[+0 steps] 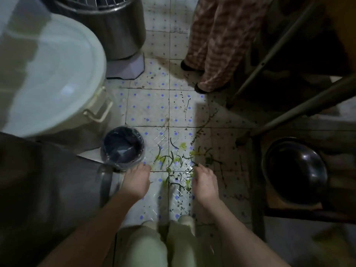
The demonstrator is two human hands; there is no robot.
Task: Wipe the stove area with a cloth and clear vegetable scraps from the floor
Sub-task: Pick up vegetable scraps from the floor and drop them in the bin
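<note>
Head view: both hands reach down to tiled floor (146,112), flanking vegetable scraps (179,160), likely to rake them together; left hand (135,182) fingers curled down, grasping nothing visible; right hand (205,183) likewise, fingertips at scrap edge; small bin (123,145) with dark liner just beside left hand, looks empty, handy for scraps; dark bowl (294,170) on low shelf, contents unclear; no cloth visible.

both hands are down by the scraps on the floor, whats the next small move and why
Probably sweep both hands inward to gather the scraps. The left hand and right hand flank the green vegetable scraps scattered loose on the tiled floor, and neither visibly holds anything yet. The lined bin stands open just beside the left hand, ready to take a bunched handful.
</note>
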